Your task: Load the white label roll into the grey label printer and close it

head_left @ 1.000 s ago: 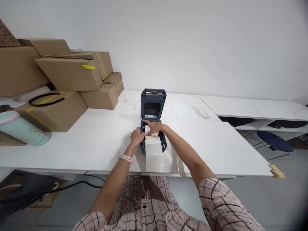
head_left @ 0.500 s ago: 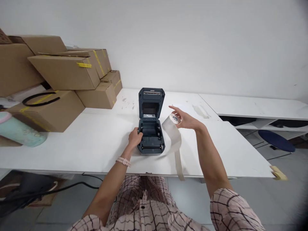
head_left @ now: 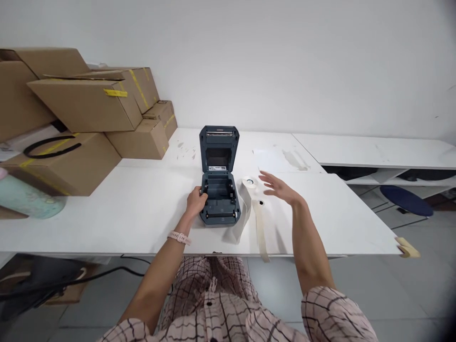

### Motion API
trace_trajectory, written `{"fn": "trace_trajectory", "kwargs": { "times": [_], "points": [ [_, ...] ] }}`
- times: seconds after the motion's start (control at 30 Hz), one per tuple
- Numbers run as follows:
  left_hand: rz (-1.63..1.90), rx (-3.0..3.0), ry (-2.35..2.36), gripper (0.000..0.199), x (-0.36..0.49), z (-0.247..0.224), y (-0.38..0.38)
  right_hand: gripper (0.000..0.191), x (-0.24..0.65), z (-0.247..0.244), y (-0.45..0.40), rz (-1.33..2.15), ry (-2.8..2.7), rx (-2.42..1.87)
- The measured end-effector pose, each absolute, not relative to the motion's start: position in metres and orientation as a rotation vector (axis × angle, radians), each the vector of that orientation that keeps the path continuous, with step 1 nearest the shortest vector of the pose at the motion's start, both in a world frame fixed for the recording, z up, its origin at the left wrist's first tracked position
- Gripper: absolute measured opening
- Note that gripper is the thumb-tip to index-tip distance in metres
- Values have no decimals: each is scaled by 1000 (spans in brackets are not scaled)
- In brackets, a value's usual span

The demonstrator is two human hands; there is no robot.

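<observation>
A dark label printer (head_left: 219, 209) stands on the white table with its lid raised and its inner bay showing. My left hand (head_left: 196, 201) grips the printer's left side. To the printer's right, a white label roll (head_left: 249, 182) rests on the table, its loose strip (head_left: 242, 218) trailing toward the front edge. My right hand (head_left: 280, 188) hovers just right of that roll with fingers spread, holding nothing. Between them and the front edge lies a beige strip (head_left: 261, 232) with a small dark-centred core (head_left: 261, 203); its end hangs over the edge.
Cardboard boxes (head_left: 85, 104) are stacked at the left, with a black band (head_left: 53, 147) on one and a mint bottle (head_left: 32, 197) before them. A paper sheet (head_left: 268, 160) lies behind the roll. A blue stool (head_left: 406, 200) stands at the right.
My right hand has let go of the label roll and moved slightly right, fingers opened. The roll now sits on the table. My left hand stays on the printer; the view has shifted slightly.
</observation>
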State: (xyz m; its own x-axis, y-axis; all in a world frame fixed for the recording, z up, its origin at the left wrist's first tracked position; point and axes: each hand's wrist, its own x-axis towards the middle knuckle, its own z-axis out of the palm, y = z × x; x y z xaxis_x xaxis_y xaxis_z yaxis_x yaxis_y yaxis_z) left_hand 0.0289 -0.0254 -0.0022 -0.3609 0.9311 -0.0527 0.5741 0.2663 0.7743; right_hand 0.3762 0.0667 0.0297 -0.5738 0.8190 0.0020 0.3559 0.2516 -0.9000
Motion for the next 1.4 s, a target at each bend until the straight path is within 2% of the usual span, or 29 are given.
{"fn": "trace_trajectory", "kwargs": {
  "times": [0.2, 0.3, 0.4, 0.53, 0.63, 0.7, 0.93, 1.13, 1.2, 1.3, 1.33, 1.37, 1.4],
  "points": [
    [945, 1332, 2024, 38, 30, -1, -25, 57, 385, 2, 1, 1503, -2060, -1014],
    [936, 1302, 2016, 40, 31, 0, -25, 54, 369, 20, -8, 1551, -2000, -856],
    [974, 1271, 1983, 41, 30, -1, -25, 48, 342, 66, 1, 1393, -2080, -689],
    [1018, 1239, 1949, 41, 30, -3, -26, 39, 267, 104, 27, 949, -2608, -720],
    [1054, 1208, 1915, 40, 30, -3, -27, 39, 206, 94, 43, 532, -2970, -974],
    [1078, 1188, 1899, 40, 30, -4, -27, 39, 181, 80, 46, 425, -3053, -1049],
    [1158, 1110, 1866, 42, 31, -12, -30, 41, 204, 52, 1, 344, -2855, -906],
    [1283, 921, 1610, 48, 37, -11, -34, 40, 240, 35, -69, 454, -2569, -859],
    [1280, 881, 1563, 50, 39, -8, -35, 46, 248, 34, -80, 532, -2594, -827],
    [1294, 882, 1551, 49, 40, -2, -36, 89, 252, 33, -85, 569, -2685, -814],
    [1295, 885, 1554, 48, 40, -1, -36, 98, 251, 32, -85, 556, -2693, -828],
    [1290, 887, 1561, 48, 40, 0, -36, 99, 248, 31, -85, 532, -2680, -849],
    [1281, 890, 1569, 48, 40, 1, -35, 92, 245, 28, -84, 505, -2648, -874]
  ]
}}
